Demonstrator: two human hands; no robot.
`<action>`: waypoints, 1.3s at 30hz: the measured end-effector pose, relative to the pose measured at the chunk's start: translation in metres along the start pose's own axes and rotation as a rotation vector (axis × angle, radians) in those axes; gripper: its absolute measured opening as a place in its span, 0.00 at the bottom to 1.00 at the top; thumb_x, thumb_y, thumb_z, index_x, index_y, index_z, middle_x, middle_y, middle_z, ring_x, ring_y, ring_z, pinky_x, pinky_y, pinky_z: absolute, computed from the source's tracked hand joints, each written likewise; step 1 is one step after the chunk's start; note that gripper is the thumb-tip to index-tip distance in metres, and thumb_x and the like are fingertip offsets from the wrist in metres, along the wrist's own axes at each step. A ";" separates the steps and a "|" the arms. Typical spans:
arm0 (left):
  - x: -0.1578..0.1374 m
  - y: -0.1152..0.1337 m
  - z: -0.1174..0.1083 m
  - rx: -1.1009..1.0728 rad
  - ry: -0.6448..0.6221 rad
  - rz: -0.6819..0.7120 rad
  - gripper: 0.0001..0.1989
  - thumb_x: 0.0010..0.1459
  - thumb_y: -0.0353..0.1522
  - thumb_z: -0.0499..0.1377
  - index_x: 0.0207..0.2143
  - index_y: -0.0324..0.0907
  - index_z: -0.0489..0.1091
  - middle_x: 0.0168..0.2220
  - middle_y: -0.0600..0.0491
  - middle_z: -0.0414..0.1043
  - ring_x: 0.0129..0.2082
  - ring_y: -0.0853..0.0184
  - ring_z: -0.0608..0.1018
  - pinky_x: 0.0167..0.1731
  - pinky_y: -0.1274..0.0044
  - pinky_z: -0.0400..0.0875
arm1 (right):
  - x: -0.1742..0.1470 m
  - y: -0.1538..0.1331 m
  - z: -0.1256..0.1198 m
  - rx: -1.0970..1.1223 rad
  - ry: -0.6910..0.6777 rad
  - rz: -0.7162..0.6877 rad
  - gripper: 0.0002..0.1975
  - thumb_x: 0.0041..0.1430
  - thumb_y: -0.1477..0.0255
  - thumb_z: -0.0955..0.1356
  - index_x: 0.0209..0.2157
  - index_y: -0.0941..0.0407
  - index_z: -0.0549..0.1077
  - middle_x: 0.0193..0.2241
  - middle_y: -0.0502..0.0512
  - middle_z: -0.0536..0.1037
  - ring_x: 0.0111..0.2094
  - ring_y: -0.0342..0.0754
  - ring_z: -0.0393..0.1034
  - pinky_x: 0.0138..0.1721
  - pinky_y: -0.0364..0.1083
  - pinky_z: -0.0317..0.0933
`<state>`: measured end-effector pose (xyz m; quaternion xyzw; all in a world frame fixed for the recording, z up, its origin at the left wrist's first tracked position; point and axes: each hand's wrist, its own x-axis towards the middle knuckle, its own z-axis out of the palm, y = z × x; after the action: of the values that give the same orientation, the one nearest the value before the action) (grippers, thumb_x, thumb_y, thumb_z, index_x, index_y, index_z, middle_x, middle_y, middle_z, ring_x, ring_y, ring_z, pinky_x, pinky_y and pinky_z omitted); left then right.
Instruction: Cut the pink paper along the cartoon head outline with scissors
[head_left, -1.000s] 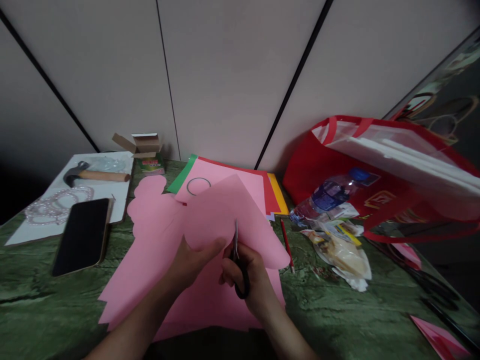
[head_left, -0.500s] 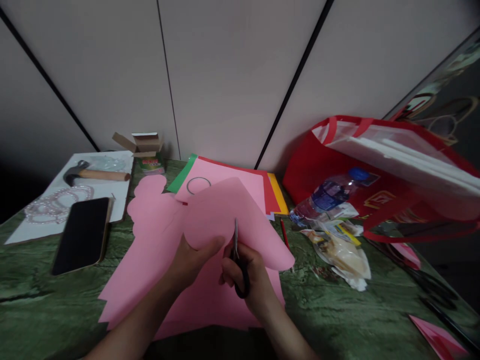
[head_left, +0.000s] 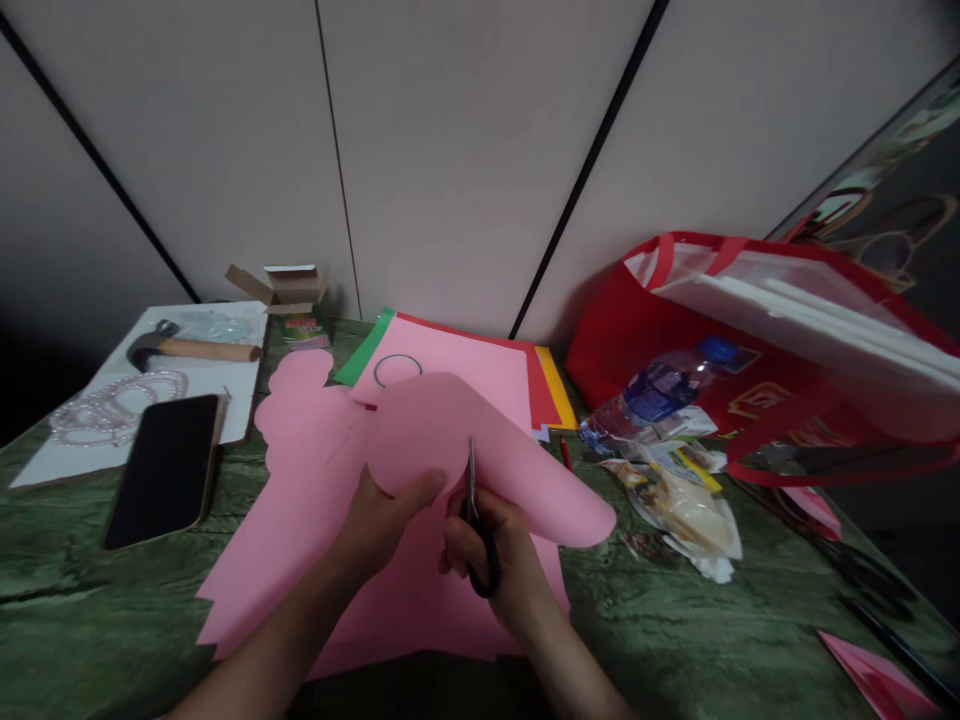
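A sheet of pink paper (head_left: 420, 430) is pinched in my left hand (head_left: 390, 515), the thumb on top and the other fingers out of sight beneath. Its near edge is cut in a curve beside that thumb. My right hand (head_left: 499, 545) grips black-handled scissors (head_left: 472, 490), their blades pointing away from me and looking nearly closed at the paper. To the right of the blades the sheet bends down in a rounded fold. More pink sheets (head_left: 442, 600) lie beneath both hands, and a scalloped pink cutout (head_left: 300, 430) rests on the left.
At left are a phone (head_left: 165, 470), a hammer (head_left: 199, 347), beads (head_left: 112, 410) and an opened box (head_left: 300, 310). Coloured paper (head_left: 472, 350) lies behind. On the right stand a red bag (head_left: 675, 290), a leaning bottle (head_left: 652, 395) and a plastic packet (head_left: 690, 500).
The held sheet's far corner has curled down, and its right fold has shifted farther right, covering more of the red pencil. Both hands stay nearly in place.
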<state>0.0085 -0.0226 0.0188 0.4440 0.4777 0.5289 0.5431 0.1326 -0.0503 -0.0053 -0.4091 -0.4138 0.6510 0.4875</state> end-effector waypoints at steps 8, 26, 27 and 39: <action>-0.001 -0.006 -0.003 0.044 0.041 -0.006 0.09 0.48 0.35 0.62 0.21 0.40 0.67 0.20 0.56 0.69 0.21 0.70 0.72 0.19 0.79 0.67 | -0.001 0.001 0.001 0.039 -0.004 0.001 0.08 0.48 0.70 0.69 0.23 0.56 0.66 0.11 0.40 0.61 0.12 0.37 0.56 0.19 0.41 0.62; -0.004 0.007 0.001 0.160 -0.048 -0.040 0.08 0.45 0.36 0.62 0.22 0.41 0.71 0.15 0.53 0.70 0.20 0.63 0.75 0.19 0.74 0.72 | 0.001 -0.005 -0.002 -0.126 -0.010 -0.063 0.12 0.47 0.63 0.71 0.27 0.57 0.68 0.19 0.47 0.70 0.23 0.44 0.65 0.25 0.43 0.59; -0.005 0.008 0.002 0.155 -0.042 -0.049 0.08 0.45 0.36 0.62 0.22 0.41 0.71 0.15 0.53 0.70 0.19 0.63 0.75 0.19 0.74 0.71 | 0.000 -0.005 -0.003 -0.127 -0.013 -0.065 0.13 0.47 0.63 0.71 0.27 0.57 0.69 0.20 0.47 0.69 0.23 0.44 0.65 0.25 0.43 0.58; -0.006 0.010 0.002 0.148 -0.043 -0.038 0.08 0.44 0.36 0.63 0.20 0.41 0.70 0.18 0.52 0.73 0.22 0.62 0.77 0.22 0.73 0.74 | 0.000 -0.008 -0.004 -0.134 -0.008 -0.025 0.13 0.45 0.63 0.72 0.27 0.57 0.69 0.21 0.47 0.69 0.24 0.44 0.64 0.25 0.43 0.56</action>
<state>0.0095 -0.0276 0.0294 0.4852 0.5119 0.4722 0.5288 0.1382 -0.0486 0.0007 -0.4333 -0.4633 0.6173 0.4654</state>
